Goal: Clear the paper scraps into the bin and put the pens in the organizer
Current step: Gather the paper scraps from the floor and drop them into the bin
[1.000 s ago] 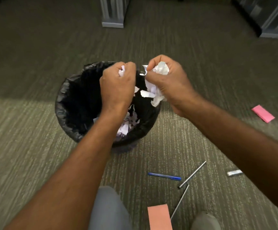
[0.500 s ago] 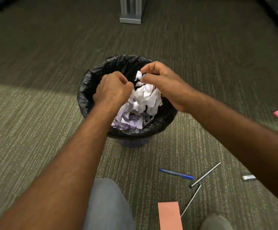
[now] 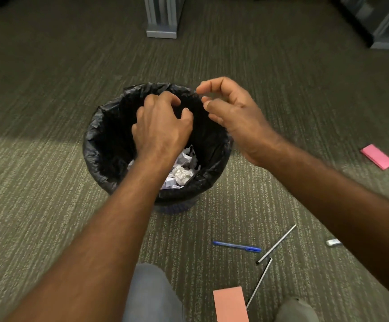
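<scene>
Lying crumpled at the bottom of the bin [image 3: 109, 145], the paper scraps [image 3: 181, 173] are where they belong. Both hands hang over its mouth, the left hand [image 3: 161, 129] and right hand [image 3: 233, 115] each with a released grip, fingers loosely curled round nothing. The blue pen [image 3: 236, 246] and two thin black pens [image 3: 277, 244] lie on the carpet [image 3: 37, 194] near the knee [image 3: 151, 293]. Risks, as I judge: a shifting knee rolling the pens, or an arm catching the rim and tipping the bin. No organizer shows.
</scene>
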Demonstrator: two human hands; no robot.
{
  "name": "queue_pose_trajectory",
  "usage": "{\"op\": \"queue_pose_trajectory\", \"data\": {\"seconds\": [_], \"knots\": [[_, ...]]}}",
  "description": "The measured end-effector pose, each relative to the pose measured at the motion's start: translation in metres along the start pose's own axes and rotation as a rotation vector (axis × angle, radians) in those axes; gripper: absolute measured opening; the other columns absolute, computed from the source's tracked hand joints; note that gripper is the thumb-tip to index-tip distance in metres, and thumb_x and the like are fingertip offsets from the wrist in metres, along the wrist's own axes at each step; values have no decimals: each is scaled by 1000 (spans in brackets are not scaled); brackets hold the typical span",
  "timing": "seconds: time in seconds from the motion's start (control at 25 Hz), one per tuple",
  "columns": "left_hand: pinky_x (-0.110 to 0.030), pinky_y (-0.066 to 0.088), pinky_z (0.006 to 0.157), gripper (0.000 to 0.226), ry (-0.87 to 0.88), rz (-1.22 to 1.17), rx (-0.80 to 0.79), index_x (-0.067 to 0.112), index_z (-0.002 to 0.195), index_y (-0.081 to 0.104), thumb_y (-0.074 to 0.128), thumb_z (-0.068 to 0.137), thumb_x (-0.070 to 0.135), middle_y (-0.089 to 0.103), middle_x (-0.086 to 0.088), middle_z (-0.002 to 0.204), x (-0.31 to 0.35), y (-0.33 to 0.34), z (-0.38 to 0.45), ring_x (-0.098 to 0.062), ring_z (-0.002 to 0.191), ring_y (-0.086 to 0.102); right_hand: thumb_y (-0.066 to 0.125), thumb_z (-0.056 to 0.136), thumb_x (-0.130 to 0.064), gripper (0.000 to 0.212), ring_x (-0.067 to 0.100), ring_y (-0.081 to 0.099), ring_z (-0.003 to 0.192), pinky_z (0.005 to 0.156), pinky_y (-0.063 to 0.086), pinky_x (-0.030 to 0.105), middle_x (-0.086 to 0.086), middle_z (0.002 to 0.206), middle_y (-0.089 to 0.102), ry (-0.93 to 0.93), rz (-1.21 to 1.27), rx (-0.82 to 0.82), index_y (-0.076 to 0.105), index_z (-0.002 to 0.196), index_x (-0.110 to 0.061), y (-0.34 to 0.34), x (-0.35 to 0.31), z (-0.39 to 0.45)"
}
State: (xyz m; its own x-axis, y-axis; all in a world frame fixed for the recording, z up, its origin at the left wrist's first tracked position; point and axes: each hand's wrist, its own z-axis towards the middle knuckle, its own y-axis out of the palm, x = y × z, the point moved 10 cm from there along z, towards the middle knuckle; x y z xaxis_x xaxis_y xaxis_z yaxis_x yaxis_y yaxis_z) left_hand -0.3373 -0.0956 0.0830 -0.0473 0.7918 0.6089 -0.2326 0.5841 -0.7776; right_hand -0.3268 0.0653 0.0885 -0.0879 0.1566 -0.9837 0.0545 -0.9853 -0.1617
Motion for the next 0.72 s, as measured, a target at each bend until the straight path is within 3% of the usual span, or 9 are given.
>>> {"op": "queue_pose_trajectory", "data": {"seconds": [0.16,0.28,0.52,0.6,0.72], "knots": [[-42,43,97,32,158,-62,26,30,121,62,57,93,43,57,4,129,49,22,-14,-21,121,53,59,91,-12,20,18,63,100,96,56,41,11,121,65,-88,-79,218,70,106,-21,-57,7,-14],[-40,41,96,29,256,-87,-4,29,120,62,58,93,41,57,5,127,83,48,-29,-20,118,53,59,91,-14,17,13,60,95,94,55,48,16,121,64,-71,-83,325,70,102,-22,-102,24,-28],[-44,46,95,29,427,-80,-124,29,120,63,59,93,39,58,4,126,147,114,-69,-22,116,55,57,90,-13,21,11,60,96,92,55,42,12,118,66,22,-70,475,70,99,-27,-181,70,-76],[-44,46,95,30,469,-55,-185,29,121,63,59,93,39,58,4,127,162,140,-84,-22,116,55,57,89,-13,22,12,60,96,93,54,47,7,115,66,62,-77,526,69,98,-29,-204,88,-96],[-44,46,96,31,547,-3,-302,29,122,62,57,94,39,56,3,129,180,182,-109,-20,118,54,56,91,-9,23,17,53,86,80,51,45,1,101,64,134,-49,622,68,101,-26,-238,119,-132]]}}
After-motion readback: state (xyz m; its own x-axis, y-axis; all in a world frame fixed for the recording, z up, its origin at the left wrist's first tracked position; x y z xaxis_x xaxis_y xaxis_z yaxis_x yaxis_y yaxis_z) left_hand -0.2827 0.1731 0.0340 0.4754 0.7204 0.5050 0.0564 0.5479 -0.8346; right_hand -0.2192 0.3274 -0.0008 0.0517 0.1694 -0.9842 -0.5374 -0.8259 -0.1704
